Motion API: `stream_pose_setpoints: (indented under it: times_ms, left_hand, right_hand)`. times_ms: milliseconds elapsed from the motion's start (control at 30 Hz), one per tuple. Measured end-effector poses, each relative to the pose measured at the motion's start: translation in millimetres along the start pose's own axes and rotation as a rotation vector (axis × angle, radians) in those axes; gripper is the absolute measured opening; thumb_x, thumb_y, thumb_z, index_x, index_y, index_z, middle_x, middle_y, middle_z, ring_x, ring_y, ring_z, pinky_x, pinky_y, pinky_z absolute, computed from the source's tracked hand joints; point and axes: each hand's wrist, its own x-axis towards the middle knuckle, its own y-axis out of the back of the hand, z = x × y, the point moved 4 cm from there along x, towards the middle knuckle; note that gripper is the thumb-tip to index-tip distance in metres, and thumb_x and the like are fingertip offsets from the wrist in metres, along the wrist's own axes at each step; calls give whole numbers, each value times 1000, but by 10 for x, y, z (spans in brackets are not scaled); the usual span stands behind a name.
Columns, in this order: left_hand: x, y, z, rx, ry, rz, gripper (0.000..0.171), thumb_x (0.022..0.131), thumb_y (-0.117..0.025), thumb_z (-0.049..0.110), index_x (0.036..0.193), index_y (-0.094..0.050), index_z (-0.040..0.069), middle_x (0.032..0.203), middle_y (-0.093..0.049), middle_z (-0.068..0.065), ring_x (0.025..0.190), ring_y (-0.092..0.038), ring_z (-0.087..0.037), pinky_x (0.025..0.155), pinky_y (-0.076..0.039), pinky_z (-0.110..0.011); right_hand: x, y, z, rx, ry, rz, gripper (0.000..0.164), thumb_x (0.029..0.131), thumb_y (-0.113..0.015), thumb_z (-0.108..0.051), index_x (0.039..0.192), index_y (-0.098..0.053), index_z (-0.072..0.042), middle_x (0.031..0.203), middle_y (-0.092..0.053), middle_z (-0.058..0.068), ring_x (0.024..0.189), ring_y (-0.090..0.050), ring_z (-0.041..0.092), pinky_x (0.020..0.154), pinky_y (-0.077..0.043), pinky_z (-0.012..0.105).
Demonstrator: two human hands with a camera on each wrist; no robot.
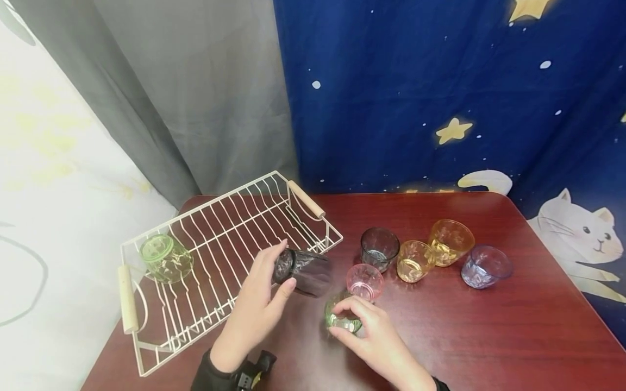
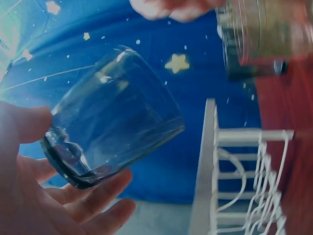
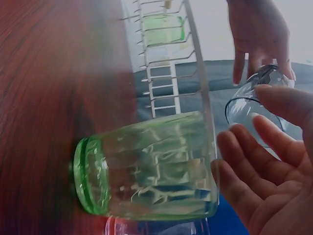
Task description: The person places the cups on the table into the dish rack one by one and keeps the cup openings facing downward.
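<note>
While the left hand (image 1: 256,307) pinches the tilted dark glass (image 1: 312,272) near the wire rack (image 1: 128,298), the right hand (image 1: 379,331) curves loosely at the upright green glass (image 1: 346,324) (head view). Left wrist: thumb and fingers grasp the dark glass by its thick base; presumably rigid, slippery and breakable, it should sit securest at this weightier end. Right wrist: relaxed fingers enclose nothing beside the green glass's mouth; contact cannot be told.
</note>
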Motion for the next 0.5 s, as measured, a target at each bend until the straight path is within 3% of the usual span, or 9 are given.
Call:
stream_pose_setpoints:
  times_ms: [333,500]
  left_hand:
    - [204,283,-135,129,30,-12,61,96,-59,24,150,-33,12,143,-46,-12,133,-48,-26,110,-42,-45]
    - [305,423,-209,226,14,45,61,93,-62,21,148,-36,10,139,-49,-15,129,-51,-29,105,-46,-48]
  right_hand:
    - [-45,-72,48,-165,-12,-86,35,68,-86,-22,97,-67,-19,96,-66,-12,90,-64,1,81,-56,23]
    - [-31,-92,16,-288,2,-157,29,70,-84,-28,92,-67,-20,96,-64,-14,92,-63,3,82,-55,26]
